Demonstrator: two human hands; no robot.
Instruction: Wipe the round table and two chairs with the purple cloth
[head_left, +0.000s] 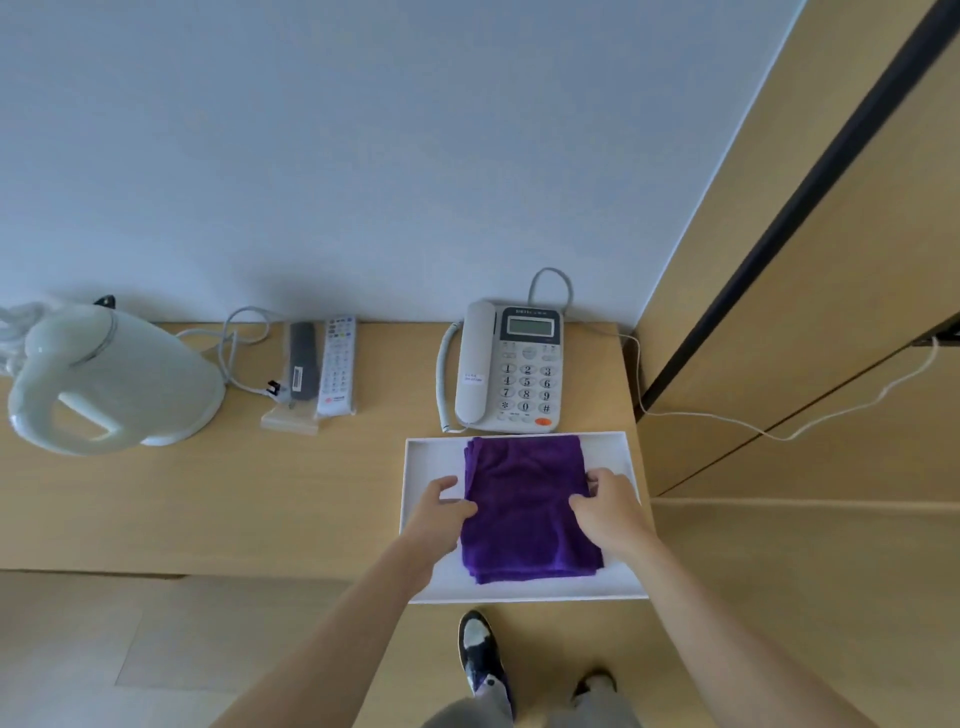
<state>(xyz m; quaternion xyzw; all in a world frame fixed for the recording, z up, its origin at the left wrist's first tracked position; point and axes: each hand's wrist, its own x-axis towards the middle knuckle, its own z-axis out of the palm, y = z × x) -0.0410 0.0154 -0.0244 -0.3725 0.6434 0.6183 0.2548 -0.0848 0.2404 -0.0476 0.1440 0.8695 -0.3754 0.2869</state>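
The folded purple cloth (530, 509), lying in a white tray (431, 457), is pinched at its side edges by curled fingers of the left hand (441, 512) and right hand (608, 512); an even, level lift is advised.

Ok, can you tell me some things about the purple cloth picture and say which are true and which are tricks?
1. The purple cloth lies folded in a white tray. True.
2. Only one hand touches the cloth. False: the left hand and right hand both grip its sides.
3. The phone sits behind the tray. True.
4. The kettle is black. False: it is white.
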